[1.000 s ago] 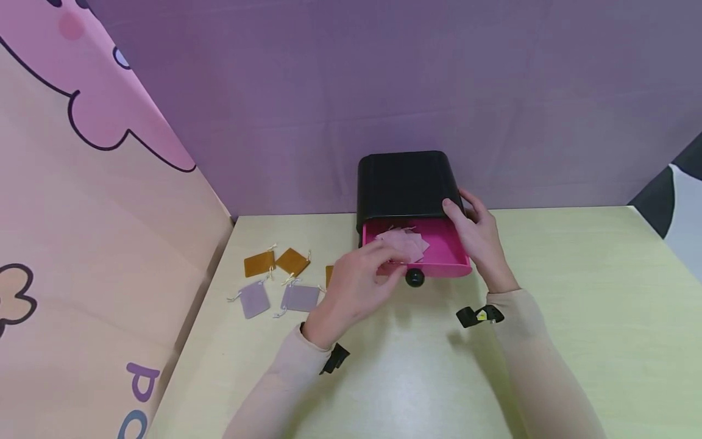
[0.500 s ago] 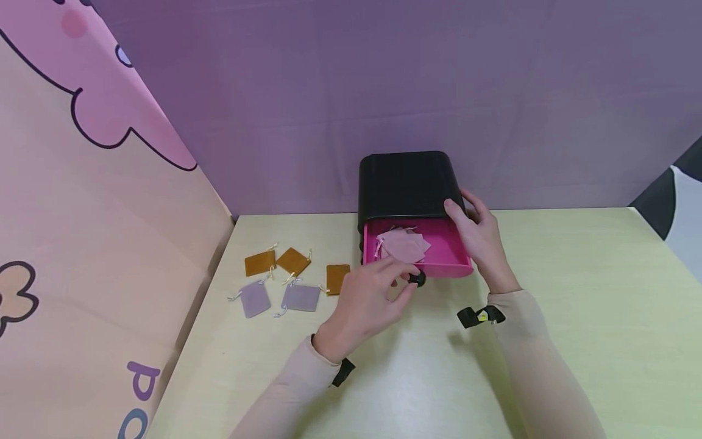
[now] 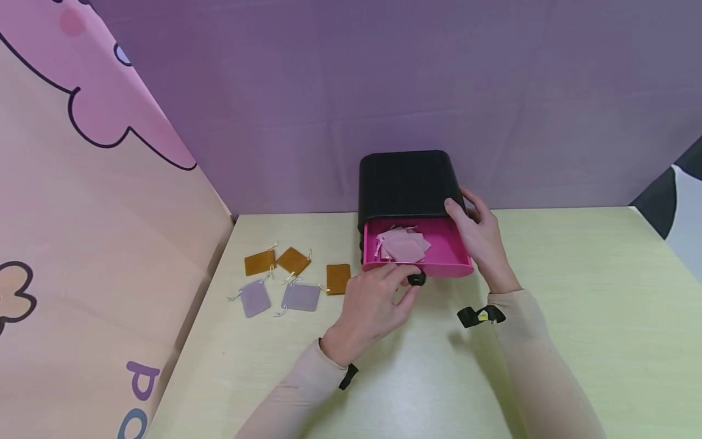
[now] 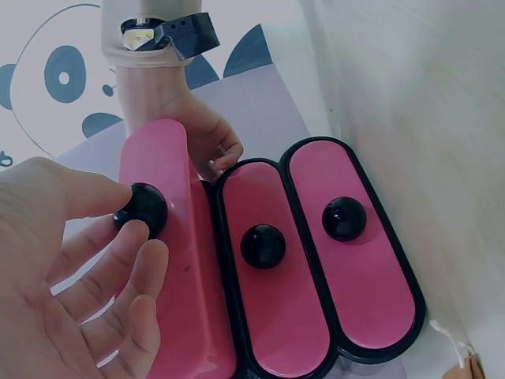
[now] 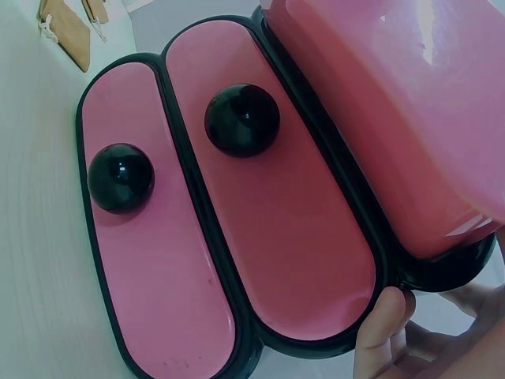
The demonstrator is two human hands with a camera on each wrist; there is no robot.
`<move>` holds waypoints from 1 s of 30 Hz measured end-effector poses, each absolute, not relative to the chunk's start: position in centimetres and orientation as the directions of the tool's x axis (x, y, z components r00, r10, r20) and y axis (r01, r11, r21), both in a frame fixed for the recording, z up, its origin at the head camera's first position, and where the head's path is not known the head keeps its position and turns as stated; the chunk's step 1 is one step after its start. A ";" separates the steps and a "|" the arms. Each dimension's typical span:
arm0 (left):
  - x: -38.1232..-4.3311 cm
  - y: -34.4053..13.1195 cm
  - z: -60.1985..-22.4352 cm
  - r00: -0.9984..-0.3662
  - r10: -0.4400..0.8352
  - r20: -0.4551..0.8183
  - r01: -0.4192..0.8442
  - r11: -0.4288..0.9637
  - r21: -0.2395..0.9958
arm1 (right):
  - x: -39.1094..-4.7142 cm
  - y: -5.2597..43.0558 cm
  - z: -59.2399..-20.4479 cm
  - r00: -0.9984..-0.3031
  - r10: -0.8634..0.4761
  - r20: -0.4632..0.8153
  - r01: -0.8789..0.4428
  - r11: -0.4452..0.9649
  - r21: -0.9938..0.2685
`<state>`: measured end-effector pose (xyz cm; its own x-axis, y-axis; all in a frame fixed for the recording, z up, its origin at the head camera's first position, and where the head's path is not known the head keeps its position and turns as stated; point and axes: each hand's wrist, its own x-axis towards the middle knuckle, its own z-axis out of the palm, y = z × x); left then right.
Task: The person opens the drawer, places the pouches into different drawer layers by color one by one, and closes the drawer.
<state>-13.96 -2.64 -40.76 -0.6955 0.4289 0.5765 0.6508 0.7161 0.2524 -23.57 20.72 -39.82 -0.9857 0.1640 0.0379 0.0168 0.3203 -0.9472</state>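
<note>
While the left hand (image 3: 374, 305) pinches the black knob (image 3: 418, 279), seemingly the surest hold, the right hand (image 3: 481, 244), thumb and fingers apart, rests against the right side of the black cabinet (image 3: 406, 183). The pink drawer (image 3: 446, 241), jutting from its top tier, looks light, stiff, slick; soft pink pouches (image 3: 406, 247) lie inside. Left on the bench (image 3: 576, 292), brown pouches (image 3: 338, 278) lie clear.

On one worktop (image 3: 576, 317) there are three brown pouches (image 3: 337, 279) and two lilac pouches (image 3: 300, 297). One black cabinet (image 3: 408, 185) has three pink drawers (image 4: 296, 324), one pulled out and two closed, with three black knobs (image 4: 263, 245), one per drawer. Several pink pouches (image 3: 404, 247) overlap too much to count. Two hands show: one left hand (image 3: 375, 302), one right hand (image 3: 481, 244).
</note>
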 end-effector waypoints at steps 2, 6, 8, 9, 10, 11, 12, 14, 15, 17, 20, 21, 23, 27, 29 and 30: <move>-14.0 -2.6 -40.9 -0.703 0.428 0.568 0.649 0.714 0.264 | -23.6 20.7 -39.8 -0.985 0.166 0.040 0.016 0.324 -0.946; -14.1 -2.7 -41.0 -0.722 0.423 0.547 0.641 0.707 0.300 | -23.5 20.8 -39.7 -0.985 0.167 0.039 0.017 0.322 -0.946; -14.1 -2.7 -41.1 -0.731 0.421 0.538 0.635 0.709 0.308 | -23.5 20.8 -39.8 -0.986 0.165 0.038 0.018 0.323 -0.946; -14.1 -2.7 -41.2 -0.733 0.419 0.536 0.633 0.709 0.311 | -23.5 20.8 -39.8 -0.986 0.165 0.037 0.019 0.323 -0.946; -14.1 -2.7 -41.2 -0.734 0.418 0.535 0.632 0.709 0.313 | -23.5 20.8 -39.8 -0.986 0.165 0.036 0.019 0.323 -0.946; -14.1 -2.7 -41.2 -0.734 0.417 0.536 0.632 0.709 0.313 | -23.5 20.8 -39.7 -0.986 0.166 0.035 0.020 0.322 -0.946; -14.1 -2.7 -41.3 -0.734 0.416 0.537 0.631 0.710 0.313 | -23.5 20.8 -39.7 -0.986 0.165 0.034 0.021 0.323 -0.946; -14.1 -2.7 -41.3 -0.734 0.414 0.539 0.632 0.708 0.317 | -23.5 20.8 -39.6 -0.986 0.165 0.030 0.025 0.324 -0.946; -14.1 -2.7 -41.4 -0.735 0.413 0.538 0.631 0.706 0.320 | -23.5 20.8 -39.6 -0.986 0.166 0.027 0.028 0.321 -0.947; -14.2 -2.7 -41.4 -0.737 0.411 0.537 0.630 0.705 0.325 | -23.5 20.7 -39.5 -0.987 0.162 0.022 0.031 0.321 -0.947; -14.2 -2.7 -41.4 -0.737 0.409 0.537 0.631 0.701 0.332 | -23.5 20.8 -39.4 -0.988 0.156 0.018 0.034 0.322 -0.946; -14.2 -2.7 -41.3 -0.737 0.409 0.538 0.632 0.699 0.334 | -23.5 20.8 -39.4 -0.988 0.154 0.018 0.033 0.323 -0.946; -14.1 -2.7 -41.3 -0.737 0.408 0.539 0.633 0.696 0.339 | -23.5 20.8 -39.4 -0.988 0.152 0.017 0.034 0.325 -0.945; -14.1 -2.7 -41.3 -0.738 0.406 0.539 0.633 0.694 0.344 | -23.5 20.8 -39.4 -0.989 0.146 0.013 0.035 0.323 -0.946; -14.2 -2.7 -41.3 -0.740 0.406 0.536 0.631 0.693 0.347 | -23.5 20.9 -39.4 -0.990 0.143 0.010 0.037 0.324 -0.945; -14.2 -2.7 -41.3 -0.740 0.406 0.536 0.632 0.693 0.348 | -23.5 20.9 -39.4 -0.990 0.141 0.008 0.038 0.325 -0.945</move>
